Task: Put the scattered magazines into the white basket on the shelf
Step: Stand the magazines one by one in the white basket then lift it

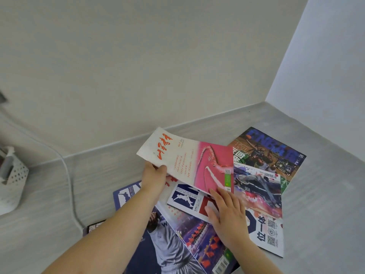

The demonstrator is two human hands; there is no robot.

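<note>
Two hands: left hand [154,177] gripping pink magazine [197,163], right hand [227,214] flat on "NBA SPECIAL ISSUE" magazine [185,198].

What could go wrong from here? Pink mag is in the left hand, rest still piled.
1. The left hand pinches the pink and white magazine by one edge only; it could flop or slip.
2. The right hand lies flat on the overlapping pile; lifting may drag the NBA magazine along.
3. The white cable lies between pile and white basket; a low carry could snag it.
</note>
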